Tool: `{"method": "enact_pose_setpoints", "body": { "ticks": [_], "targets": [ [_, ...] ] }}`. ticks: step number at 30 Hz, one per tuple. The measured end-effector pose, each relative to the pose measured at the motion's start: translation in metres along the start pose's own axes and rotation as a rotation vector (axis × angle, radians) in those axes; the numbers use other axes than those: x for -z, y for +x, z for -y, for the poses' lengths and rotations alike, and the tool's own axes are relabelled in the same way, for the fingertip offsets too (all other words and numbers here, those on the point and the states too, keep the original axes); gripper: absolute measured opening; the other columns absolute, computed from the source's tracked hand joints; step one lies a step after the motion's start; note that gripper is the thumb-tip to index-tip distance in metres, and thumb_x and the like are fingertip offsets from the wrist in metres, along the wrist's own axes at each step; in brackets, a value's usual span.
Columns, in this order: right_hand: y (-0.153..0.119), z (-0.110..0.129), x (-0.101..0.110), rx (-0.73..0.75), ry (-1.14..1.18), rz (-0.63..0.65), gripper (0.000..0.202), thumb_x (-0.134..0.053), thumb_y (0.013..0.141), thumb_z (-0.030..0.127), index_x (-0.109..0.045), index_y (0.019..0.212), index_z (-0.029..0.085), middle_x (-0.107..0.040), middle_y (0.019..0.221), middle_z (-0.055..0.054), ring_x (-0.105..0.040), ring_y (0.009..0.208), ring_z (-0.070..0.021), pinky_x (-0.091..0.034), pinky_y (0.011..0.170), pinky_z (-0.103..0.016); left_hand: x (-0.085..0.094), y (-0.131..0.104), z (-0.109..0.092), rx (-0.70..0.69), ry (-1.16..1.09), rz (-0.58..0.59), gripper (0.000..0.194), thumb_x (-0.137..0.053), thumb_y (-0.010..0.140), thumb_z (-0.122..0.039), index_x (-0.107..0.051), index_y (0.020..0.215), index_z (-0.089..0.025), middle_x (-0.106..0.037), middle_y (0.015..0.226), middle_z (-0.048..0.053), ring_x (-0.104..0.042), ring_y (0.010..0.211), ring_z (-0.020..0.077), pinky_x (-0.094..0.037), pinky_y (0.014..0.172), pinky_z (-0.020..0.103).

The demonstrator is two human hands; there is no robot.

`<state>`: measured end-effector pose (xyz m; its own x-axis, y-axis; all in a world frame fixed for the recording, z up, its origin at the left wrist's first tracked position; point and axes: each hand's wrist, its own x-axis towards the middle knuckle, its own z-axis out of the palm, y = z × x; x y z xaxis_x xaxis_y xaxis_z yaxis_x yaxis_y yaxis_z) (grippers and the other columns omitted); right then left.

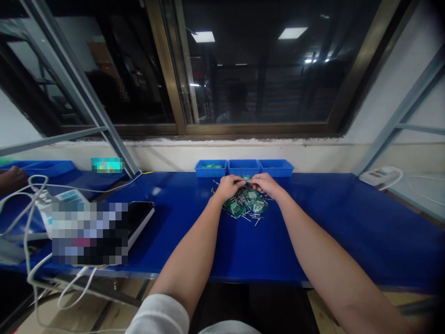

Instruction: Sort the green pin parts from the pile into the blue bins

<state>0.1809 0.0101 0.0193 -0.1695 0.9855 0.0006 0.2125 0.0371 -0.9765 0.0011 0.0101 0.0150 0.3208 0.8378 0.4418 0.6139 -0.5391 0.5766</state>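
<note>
A pile of thin silver pin-like metal pieces (pixel 247 202) lies on the blue table, mixed with flat green pieces (pixel 236 209) whose kind I cannot make out. At the far side of the pile, my left hand (pixel 230 186) is closed in a pinch, fingertips pointing right. Facing it from the right, my right hand (pixel 266 183) is pinched too, its fingertips close to the left ones. Whatever sits between the fingers is too small to name. Several loose metal pieces have strayed towards the front of the pile.
Behind the pile stand three blue bins (pixel 243 167); the left one holds green pieces. On the left are a dark phone-like device (pixel 141 215), blurred items and white cables (pixel 26 232). Another person's hand (pixel 14 180) shows far left. A white power strip (pixel 380 175) lies right.
</note>
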Motion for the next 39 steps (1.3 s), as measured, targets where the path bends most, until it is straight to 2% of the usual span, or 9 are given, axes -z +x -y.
{"method": "enact_pose_setpoints", "body": {
  "ticks": [4,11,16,20,24,27,30,34,39],
  "targets": [
    [0.005,-0.004,0.006,-0.068,0.140,-0.091,0.019,-0.065,0.065,0.026,-0.052,0.058,0.015,-0.047,0.041,0.003,-0.033,0.030,-0.0037,-0.013,0.030,-0.017,0.001,0.001,0.002,0.105,-0.029,-0.069,0.037,-0.058,0.077,-0.040,-0.064,0.106,-0.017,-0.069,0.094,0.005,-0.062,0.083,0.0159,-0.047,0.080,0.025],
    [0.023,-0.008,0.021,-0.044,0.427,-0.342,0.020,-0.066,0.071,0.030,-0.053,0.068,0.015,-0.048,0.050,0.003,-0.037,0.034,-0.0033,-0.014,0.029,-0.015,0.000,0.003,0.009,0.201,0.013,-0.071,0.027,-0.056,0.078,-0.032,-0.065,0.100,-0.018,-0.069,0.095,0.004,-0.062,0.087,0.0161,-0.047,0.081,0.025],
    [0.024,-0.011,0.032,-0.015,0.584,-0.326,0.026,-0.066,0.072,0.038,-0.052,0.082,0.019,-0.057,0.060,0.002,-0.035,0.036,-0.0034,-0.016,0.029,-0.014,-0.002,0.002,0.010,0.277,-0.003,-0.039,0.039,-0.055,0.078,-0.039,-0.058,0.111,-0.018,-0.069,0.093,0.004,-0.062,0.090,0.0174,-0.046,0.082,0.027],
    [0.022,-0.016,0.032,-0.009,0.353,-0.364,0.020,-0.063,0.072,0.030,-0.057,0.085,0.018,-0.059,0.059,0.000,-0.035,0.036,-0.0042,-0.017,0.031,-0.016,-0.002,0.001,0.008,0.276,0.014,-0.006,0.042,-0.054,0.080,-0.040,-0.055,0.115,-0.018,-0.069,0.096,0.005,-0.062,0.092,0.0177,-0.046,0.081,0.026],
    [0.020,-0.016,0.018,0.117,-0.133,-0.402,0.022,-0.060,0.072,0.032,-0.064,0.087,0.015,-0.064,0.062,-0.004,-0.053,0.050,-0.0111,-0.039,0.047,-0.021,-0.002,0.001,0.004,0.230,0.125,0.049,0.040,-0.053,0.079,-0.040,-0.059,0.111,-0.018,-0.067,0.103,0.007,-0.061,0.095,0.0191,-0.046,0.081,0.026],
    [0.014,-0.011,0.003,0.195,-0.535,-0.359,0.029,-0.062,0.070,0.038,-0.068,0.088,0.017,-0.069,0.076,-0.007,-0.062,0.074,-0.0185,-0.045,0.067,-0.026,-0.004,0.000,0.003,0.171,0.266,0.080,0.034,-0.052,0.079,-0.040,-0.065,0.103,-0.020,-0.066,0.105,0.007,-0.059,0.097,0.0210,-0.045,0.083,0.029],
    [0.007,-0.006,-0.011,0.205,-0.829,-0.239,0.032,-0.061,0.069,0.045,-0.069,0.086,0.019,-0.069,0.087,-0.009,-0.062,0.086,-0.0230,-0.043,0.071,-0.027,-0.006,-0.002,0.003,0.135,0.377,0.106,0.030,-0.051,0.078,-0.041,-0.068,0.094,-0.023,-0.066,0.102,0.007,-0.058,0.099,0.0227,-0.044,0.084,0.032],
    [0.004,-0.003,-0.021,0.163,-0.981,-0.140,0.026,-0.055,0.074,0.041,-0.069,0.072,0.019,-0.069,0.083,-0.011,-0.062,0.087,-0.0237,-0.042,0.067,-0.027,-0.008,-0.001,0.006,0.146,0.375,0.131,0.028,-0.051,0.078,-0.040,-0.069,0.091,-0.023,-0.067,0.098,0.006,-0.059,0.095,0.0205,-0.045,0.081,0.029],
    [0.007,-0.007,-0.022,0.197,-0.907,-0.140,0.021,-0.057,0.073,0.037,-0.070,0.077,0.021,-0.070,0.085,-0.009,-0.062,0.086,-0.0224,-0.042,0.068,-0.026,-0.008,0.000,0.007,0.189,0.312,0.142,0.026,-0.052,0.077,-0.036,-0.069,0.092,-0.022,-0.068,0.096,0.005,-0.062,0.087,0.0191,-0.046,0.077,0.026]
  ]
}}
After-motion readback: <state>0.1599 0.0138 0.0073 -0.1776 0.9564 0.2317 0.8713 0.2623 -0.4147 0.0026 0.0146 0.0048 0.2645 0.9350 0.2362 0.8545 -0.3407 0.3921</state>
